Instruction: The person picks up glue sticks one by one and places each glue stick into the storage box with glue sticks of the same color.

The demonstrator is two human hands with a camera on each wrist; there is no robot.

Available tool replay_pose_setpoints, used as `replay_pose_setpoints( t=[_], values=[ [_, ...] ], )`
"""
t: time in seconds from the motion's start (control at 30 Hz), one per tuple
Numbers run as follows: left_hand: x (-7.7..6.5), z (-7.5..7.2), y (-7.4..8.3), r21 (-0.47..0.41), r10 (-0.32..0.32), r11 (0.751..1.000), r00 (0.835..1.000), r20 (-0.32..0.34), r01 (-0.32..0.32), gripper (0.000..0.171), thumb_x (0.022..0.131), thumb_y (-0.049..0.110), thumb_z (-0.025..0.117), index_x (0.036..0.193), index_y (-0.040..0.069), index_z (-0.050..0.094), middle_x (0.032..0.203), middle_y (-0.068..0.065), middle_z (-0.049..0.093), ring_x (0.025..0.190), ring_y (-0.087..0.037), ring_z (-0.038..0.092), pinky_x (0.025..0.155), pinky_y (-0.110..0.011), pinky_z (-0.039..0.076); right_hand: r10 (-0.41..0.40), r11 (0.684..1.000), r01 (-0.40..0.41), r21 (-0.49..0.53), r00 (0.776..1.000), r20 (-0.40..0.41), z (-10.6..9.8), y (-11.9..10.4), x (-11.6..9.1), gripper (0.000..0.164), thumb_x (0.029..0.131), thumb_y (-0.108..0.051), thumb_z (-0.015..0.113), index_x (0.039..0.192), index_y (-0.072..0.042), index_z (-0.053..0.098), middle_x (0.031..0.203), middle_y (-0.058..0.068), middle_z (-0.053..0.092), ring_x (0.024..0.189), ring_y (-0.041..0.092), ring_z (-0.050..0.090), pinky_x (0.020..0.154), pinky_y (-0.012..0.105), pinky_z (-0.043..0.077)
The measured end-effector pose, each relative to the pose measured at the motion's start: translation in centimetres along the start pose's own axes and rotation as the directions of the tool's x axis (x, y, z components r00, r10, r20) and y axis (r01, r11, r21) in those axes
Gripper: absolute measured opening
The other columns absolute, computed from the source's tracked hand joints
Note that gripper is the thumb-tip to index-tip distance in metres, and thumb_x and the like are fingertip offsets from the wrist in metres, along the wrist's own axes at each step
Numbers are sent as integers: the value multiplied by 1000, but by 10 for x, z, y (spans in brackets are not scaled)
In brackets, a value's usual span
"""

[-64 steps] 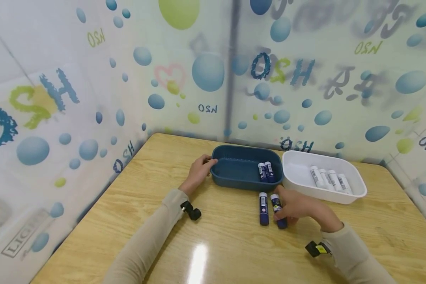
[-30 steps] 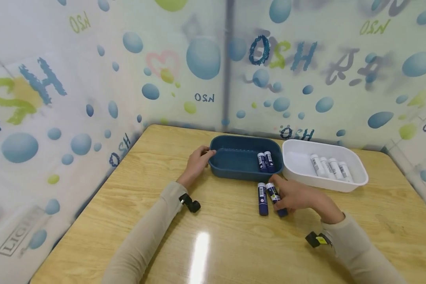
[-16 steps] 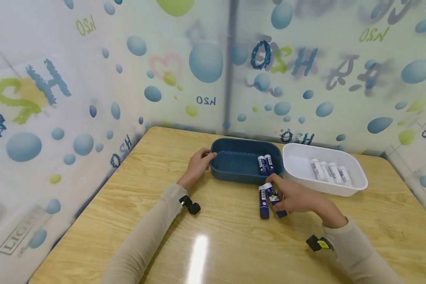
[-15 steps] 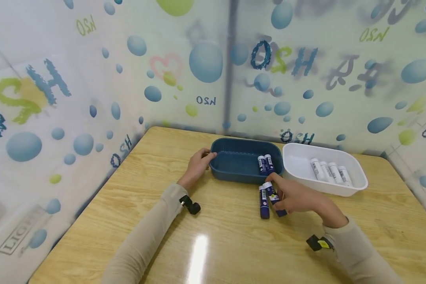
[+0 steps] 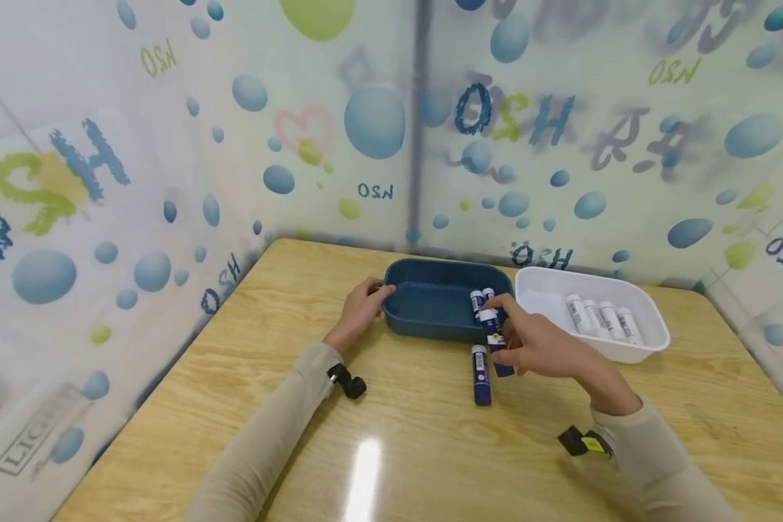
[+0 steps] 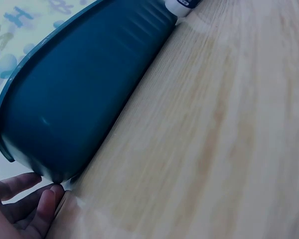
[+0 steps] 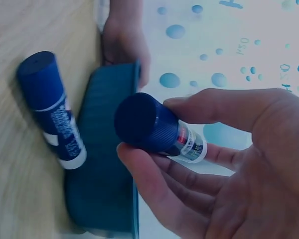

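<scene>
My right hand (image 5: pixel 543 344) pinches a dark blue glue stick with a white end (image 5: pixel 494 333), thumb and fingers around it. It is tilted above the table at the front right of a dark teal tray (image 5: pixel 424 330). A second glue stick (image 5: pixel 481 377) lies on the table just in front of the tray. Inside the tray, partly hidden by my right hand, are two more blue glue sticks (image 5: pixel 476 303). My left hand (image 5: pixel 363 308) holds the tray's left end, thumb at the rim; the left wrist view shows its fingers against the outer wall.
A white tray (image 5: pixel 548 326) with several white glue sticks (image 5: pixel 600 319) stands right beside the teal one. Both trays sit near the back of the wooden table (image 5: pixel 417 442). A patterned wall covering (image 5: pixel 339 210) closes off the back and left.
The right hand has lifted the glue stick off the table and moved it up toward the tray's front right rim. The left hand stays on the tray's end.
</scene>
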State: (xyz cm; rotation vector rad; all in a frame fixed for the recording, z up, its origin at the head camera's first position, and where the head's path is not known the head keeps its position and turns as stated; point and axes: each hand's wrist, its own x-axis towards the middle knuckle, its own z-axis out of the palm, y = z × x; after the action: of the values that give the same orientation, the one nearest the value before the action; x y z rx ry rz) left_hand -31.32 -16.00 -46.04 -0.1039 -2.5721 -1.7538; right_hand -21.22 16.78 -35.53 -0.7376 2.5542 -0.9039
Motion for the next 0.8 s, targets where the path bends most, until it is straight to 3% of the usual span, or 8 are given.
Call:
replay_pose_setpoints(
  t=[0.2, 0.47, 0.8],
  values=[
    [0, 1, -2, -3, 6, 1000, 1000, -3, -6, 45, 102, 46, 58, 131, 13, 63, 111, -10, 67, 78, -20, 57, 71, -31, 49, -15, 1000, 15, -11, 999, -45, -7, -12, 6, 75, 95, -13, 70, 153, -10, 23, 88, 9, 66, 63, 22, 66, 64, 36, 56],
    [-1, 1, -1, -7, 9, 1000, 1000, -16, -9, 43, 102, 46, 58, 128, 12, 65, 104, -8, 66, 75, -19, 56, 69, -30, 48, -15, 999, 12, -38, 997, -81, -24, -30, 16, 73, 94, -12, 72, 150, -10, 26, 96, 13, 69, 65, 22, 67, 66, 35, 57],
    [1, 1, -2, -4, 11, 1000, 1000, -9, -11, 42, 102, 45, 58, 129, 12, 65, 106, -9, 66, 77, -20, 56, 70, -30, 49, -4, 1000, 5, 24, 999, -54, -47, -42, 32, 72, 95, -14, 72, 147, -9, 21, 99, 18, 65, 73, 23, 69, 70, 40, 62]
  ],
)
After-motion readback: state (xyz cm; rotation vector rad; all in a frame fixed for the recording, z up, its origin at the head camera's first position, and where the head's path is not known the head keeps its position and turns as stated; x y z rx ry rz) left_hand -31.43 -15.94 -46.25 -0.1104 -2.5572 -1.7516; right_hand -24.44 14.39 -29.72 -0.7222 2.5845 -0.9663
